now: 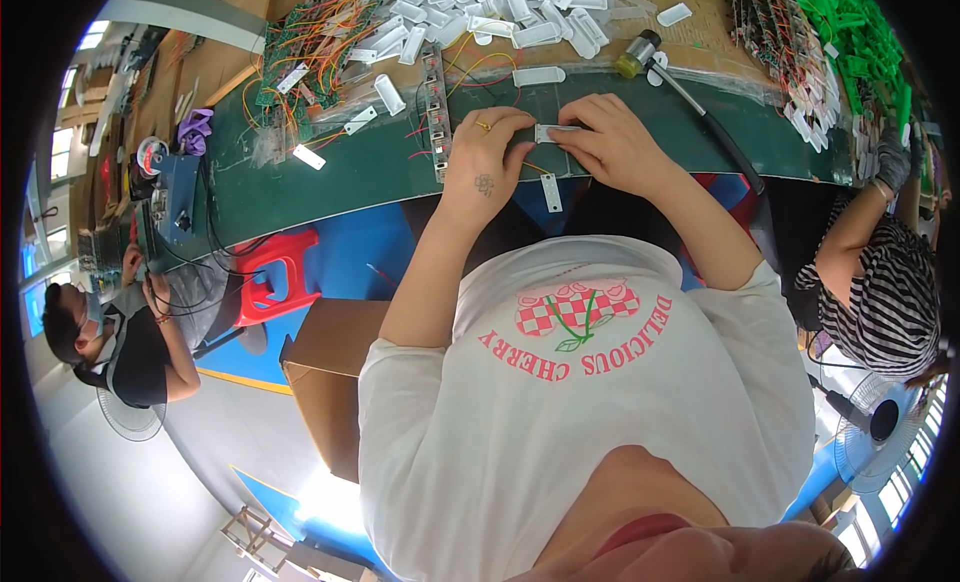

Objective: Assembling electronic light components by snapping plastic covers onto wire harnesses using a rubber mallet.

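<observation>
At the near edge of the green bench my two hands meet over a small white plastic casing. My right hand has its thumb and fingers closed on the casing. My left hand is closed too, fingertips at the casing's left end; its grip is partly hidden. A small white board strip hangs over the bench edge below them, with a yellowish wire running up toward my left fingers. Beside my left hand stands a long metal strip with several small components. Another white casing lies just beyond my hands.
White casings are heaped at the back, beside wired circuit boards. A yellow bottle and a black-handled tool lie right. Green parts pile far right. Co-workers sit both sides; a red stool stands left.
</observation>
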A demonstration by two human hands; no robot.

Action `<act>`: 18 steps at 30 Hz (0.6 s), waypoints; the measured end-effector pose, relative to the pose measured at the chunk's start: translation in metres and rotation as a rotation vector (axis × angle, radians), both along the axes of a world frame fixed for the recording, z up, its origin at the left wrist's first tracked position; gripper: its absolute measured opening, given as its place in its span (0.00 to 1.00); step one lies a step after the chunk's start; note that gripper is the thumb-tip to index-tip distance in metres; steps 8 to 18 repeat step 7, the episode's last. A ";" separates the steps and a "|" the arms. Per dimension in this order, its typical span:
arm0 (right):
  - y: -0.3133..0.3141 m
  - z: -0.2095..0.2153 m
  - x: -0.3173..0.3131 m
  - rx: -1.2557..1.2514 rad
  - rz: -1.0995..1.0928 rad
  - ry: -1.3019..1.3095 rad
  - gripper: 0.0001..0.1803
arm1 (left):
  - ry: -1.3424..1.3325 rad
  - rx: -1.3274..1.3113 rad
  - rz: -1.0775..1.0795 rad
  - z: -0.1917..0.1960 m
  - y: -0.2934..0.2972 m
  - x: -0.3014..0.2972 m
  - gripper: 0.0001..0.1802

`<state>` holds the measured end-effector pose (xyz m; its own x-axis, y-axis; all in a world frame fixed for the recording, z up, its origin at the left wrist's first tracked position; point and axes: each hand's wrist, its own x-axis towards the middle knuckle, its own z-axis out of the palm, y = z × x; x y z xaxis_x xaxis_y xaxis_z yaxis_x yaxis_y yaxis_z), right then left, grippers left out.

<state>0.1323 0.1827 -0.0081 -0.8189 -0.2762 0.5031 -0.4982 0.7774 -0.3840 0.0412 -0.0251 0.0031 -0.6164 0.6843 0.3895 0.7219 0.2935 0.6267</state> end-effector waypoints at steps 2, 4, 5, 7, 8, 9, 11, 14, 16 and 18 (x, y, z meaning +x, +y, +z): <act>0.001 -0.001 0.000 0.000 0.003 -0.015 0.15 | 0.019 -0.006 -0.076 -0.001 -0.002 0.000 0.17; 0.003 -0.001 0.001 0.024 0.011 -0.042 0.14 | 0.024 -0.005 -0.090 -0.001 0.000 0.000 0.18; 0.003 -0.001 0.001 0.022 0.008 -0.043 0.14 | 0.030 -0.002 -0.106 -0.001 0.001 0.000 0.18; 0.004 -0.003 0.000 0.005 0.013 -0.059 0.14 | -0.002 -0.002 -0.114 -0.002 0.002 0.001 0.18; 0.004 -0.003 0.000 0.005 0.013 -0.059 0.14 | -0.002 -0.002 -0.114 -0.002 0.002 0.001 0.18; 0.004 -0.003 0.000 0.005 0.013 -0.059 0.14 | -0.002 -0.002 -0.114 -0.002 0.002 0.001 0.18; 0.004 -0.003 0.000 0.005 0.013 -0.059 0.14 | -0.002 -0.002 -0.114 -0.002 0.002 0.001 0.18; 0.004 -0.003 0.000 0.005 0.013 -0.059 0.14 | -0.002 -0.002 -0.114 -0.002 0.002 0.001 0.18; 0.004 -0.003 0.000 0.005 0.013 -0.059 0.14 | -0.002 -0.002 -0.114 -0.002 0.002 0.001 0.18; 0.004 -0.003 0.000 0.005 0.013 -0.059 0.14 | -0.002 -0.002 -0.114 -0.002 0.002 0.001 0.18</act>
